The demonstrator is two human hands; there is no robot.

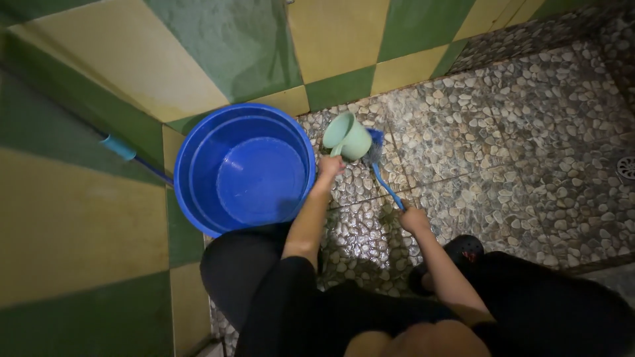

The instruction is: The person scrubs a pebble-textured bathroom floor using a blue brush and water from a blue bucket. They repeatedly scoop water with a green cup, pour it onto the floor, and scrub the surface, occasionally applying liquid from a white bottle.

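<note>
**A:** Pale green plastic jug (348,136), that's what the left hand (329,166) has. Grip is closed on the handle, jug tipped over on its side above the pebble floor (529,132), mouth facing up and left toward the wall. It sits just beside the rim of the big blue bucket (243,168), not over it.

**B:** And the right hand (415,218)?

**A:** Grip wrapped around the thin blue handle of a brush (380,162). The bristle end is down on the pebbles, right under or behind the jug, can't tell if they touch.

**B:** How tight is it in there?

**A:** Left side's cramped: the bucket is shoved into the corner against the green-and-yellow tiled wall (92,218), with a blue stick (132,157) wedged behind it. The person's knees close off the near edge. To the right the floor runs open out to a drain (626,168) at the frame's edge.
</note>
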